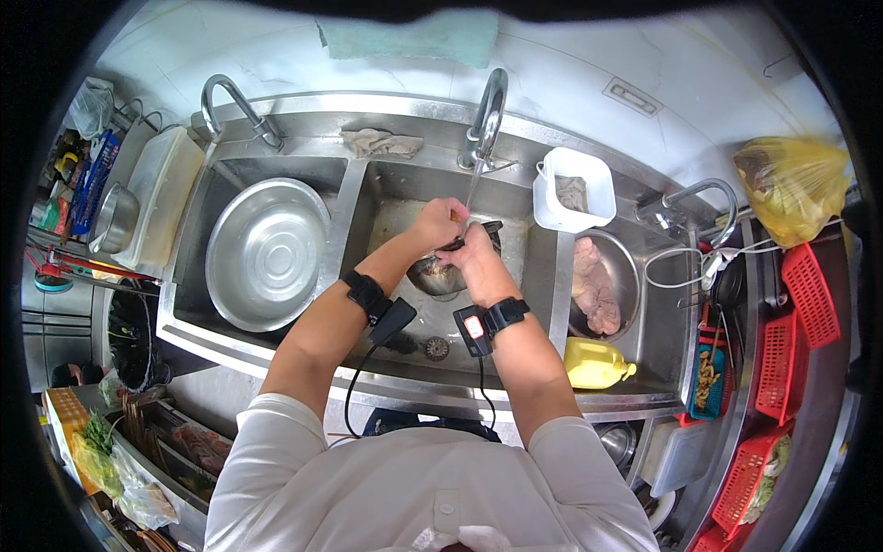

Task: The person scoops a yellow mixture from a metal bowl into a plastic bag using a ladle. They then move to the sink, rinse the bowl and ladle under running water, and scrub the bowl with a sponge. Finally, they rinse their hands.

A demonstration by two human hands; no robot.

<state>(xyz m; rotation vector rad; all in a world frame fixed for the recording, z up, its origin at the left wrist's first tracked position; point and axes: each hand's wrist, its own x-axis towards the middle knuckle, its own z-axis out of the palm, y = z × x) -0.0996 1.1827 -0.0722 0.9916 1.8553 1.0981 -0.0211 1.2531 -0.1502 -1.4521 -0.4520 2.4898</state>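
Over the middle basin (538, 290) of a steel sink, both my hands are at a dark, wet item (441, 276), perhaps a pan or a fish; its kind cannot be told. My left hand (439, 222) has its fingers bent at the item's upper side, with something small and orange-brown at the fingertips. My right hand (474, 250) grips the item's edge, its thumb across the top. A thin stream of water falls beside them from the middle faucet (490, 114). Part of the item is hidden under my hands.
A large metal bowl (269, 255) fills the left basin. At the right stand a white bucket (574, 190) with a cloth, a metal bowl of raw meat (593, 286) and a yellow jug (594, 363). A grey rag (381, 143) lies on the back ledge.
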